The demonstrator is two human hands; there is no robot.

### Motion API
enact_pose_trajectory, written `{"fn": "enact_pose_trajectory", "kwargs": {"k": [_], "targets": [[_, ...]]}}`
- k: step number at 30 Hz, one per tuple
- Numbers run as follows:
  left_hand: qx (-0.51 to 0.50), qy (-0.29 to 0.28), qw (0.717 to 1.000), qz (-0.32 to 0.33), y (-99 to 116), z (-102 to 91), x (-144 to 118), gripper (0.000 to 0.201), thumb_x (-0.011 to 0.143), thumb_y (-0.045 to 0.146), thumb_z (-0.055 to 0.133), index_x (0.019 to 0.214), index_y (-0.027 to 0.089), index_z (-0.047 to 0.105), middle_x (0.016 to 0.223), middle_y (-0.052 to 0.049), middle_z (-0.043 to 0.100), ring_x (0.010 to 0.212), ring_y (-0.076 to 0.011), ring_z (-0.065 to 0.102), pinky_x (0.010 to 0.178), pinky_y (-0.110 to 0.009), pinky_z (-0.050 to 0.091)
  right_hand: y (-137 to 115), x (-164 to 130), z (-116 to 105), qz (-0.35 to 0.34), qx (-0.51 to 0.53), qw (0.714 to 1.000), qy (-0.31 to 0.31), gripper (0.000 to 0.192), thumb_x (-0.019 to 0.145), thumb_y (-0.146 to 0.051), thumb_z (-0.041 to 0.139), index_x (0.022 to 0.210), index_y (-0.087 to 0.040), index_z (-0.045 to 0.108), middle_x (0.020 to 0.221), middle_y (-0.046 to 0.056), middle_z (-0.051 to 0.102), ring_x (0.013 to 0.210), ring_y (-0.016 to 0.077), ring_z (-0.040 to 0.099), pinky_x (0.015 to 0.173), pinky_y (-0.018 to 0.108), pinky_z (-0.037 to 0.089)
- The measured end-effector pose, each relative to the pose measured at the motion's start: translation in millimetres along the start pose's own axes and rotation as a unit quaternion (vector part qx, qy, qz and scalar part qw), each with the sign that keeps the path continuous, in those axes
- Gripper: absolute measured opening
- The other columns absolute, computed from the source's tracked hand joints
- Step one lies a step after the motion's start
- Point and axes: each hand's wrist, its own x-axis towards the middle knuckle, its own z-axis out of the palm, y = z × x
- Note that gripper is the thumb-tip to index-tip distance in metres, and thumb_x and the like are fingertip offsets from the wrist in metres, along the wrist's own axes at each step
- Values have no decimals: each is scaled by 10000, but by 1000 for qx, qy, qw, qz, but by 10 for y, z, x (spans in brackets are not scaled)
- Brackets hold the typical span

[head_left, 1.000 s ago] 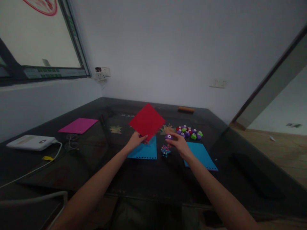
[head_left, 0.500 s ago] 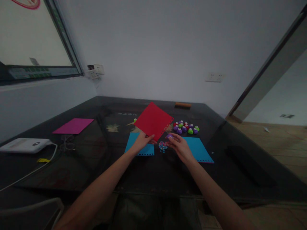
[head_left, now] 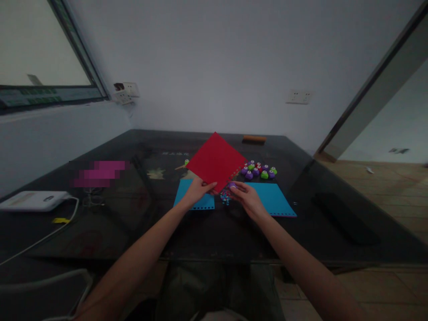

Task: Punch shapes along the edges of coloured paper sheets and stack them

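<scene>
Clamps red sheet (head_left: pixel 216 159) in left hand (head_left: pixel 199 191) and pinches purple toy (head_left: pixel 232 184) in right hand (head_left: pixel 249 200) above counter (head_left: pixel 207 236). Brings toy nearer sheet than a second ago, apparently pairing both.

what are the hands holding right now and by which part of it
The left hand holds the red sheet near its bottom corner. The right hand pinches a small purple piece; exactly where is too small to tell.

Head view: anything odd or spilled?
Yes: the pink patch at left shows as coarse blocks, likely an image glitch. Small loose bits lie scattered on the table by the right hand.
</scene>
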Motion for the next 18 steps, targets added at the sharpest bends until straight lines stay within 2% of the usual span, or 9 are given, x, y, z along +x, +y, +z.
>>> {"fn": "enact_pose_trajectory", "kwargs": {"k": [6, 12, 18], "targets": [[24, -15, 1000, -10, -56, 49, 6, 132, 779, 236, 594, 777, 114, 644, 642, -57, 691, 600, -165, 649, 622, -267, 511, 27, 9, 13, -12, 6, 1000, -13, 414, 556, -348, 764, 913, -176, 644, 986, 76, 669, 860, 204, 641, 815, 355, 485], [21, 2, 1000, 4, -1, 55, -20, 100, 782, 203, 580, 795, 121, 637, 648, -41, 691, 592, -157, 645, 605, -258, 503, 33, 14, -3, -15, 14, 1000, -14, 388, 555, -342, 769, 889, -185, 651, 933, 59, 683, 836, 198, 646, 829, 357, 479], [17, -6, 1000, 14, -36, 51, -5, 99, 773, 204, 588, 778, 117, 636, 636, -45, 686, 586, -160, 642, 600, -261, 506, 21, 1, 9, -13, 31, 999, -17, 352, 564, -314, 768, 867, -181, 650, 903, 49, 682, 804, 185, 649, 830, 351, 478]]}}
